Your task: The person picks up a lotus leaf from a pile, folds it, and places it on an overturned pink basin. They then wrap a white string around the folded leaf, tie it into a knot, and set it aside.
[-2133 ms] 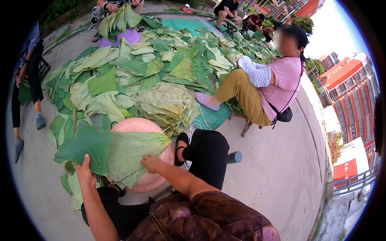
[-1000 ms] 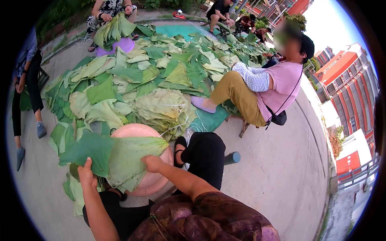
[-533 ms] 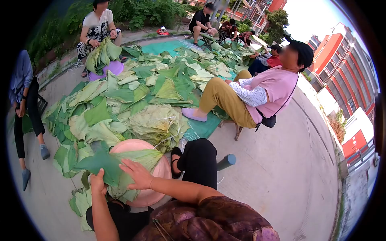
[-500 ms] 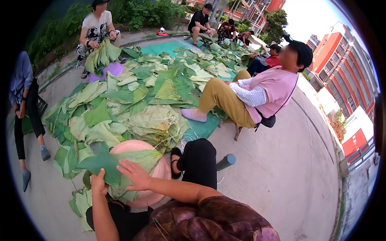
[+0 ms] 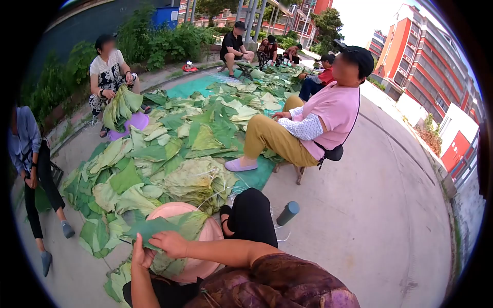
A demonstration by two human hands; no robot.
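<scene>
A large green lotus leaf (image 5: 169, 228), folded over, lies across a pink basin (image 5: 197, 256) turned upside down in front of my knees. My left hand (image 5: 141, 254) grips the leaf's near left edge, thumb up. My right hand (image 5: 168, 244) lies flat on top of the leaf, fingers pointing left, pressing the fold down. More folded leaves (image 5: 117, 280) lie on the ground beside the basin.
A wide heap of lotus leaves (image 5: 179, 138) covers a green tarp (image 5: 259, 174) ahead. A person in a pink shirt (image 5: 328, 110) sits at its right edge; others sit around it. A grey-green bottle (image 5: 286, 213) stands by my black-trousered knee (image 5: 251, 215). Bare concrete spreads to the right.
My right hand has slid left across the leaf toward my left hand, folding it narrower. My head has lifted, so the far people and buildings show more.
</scene>
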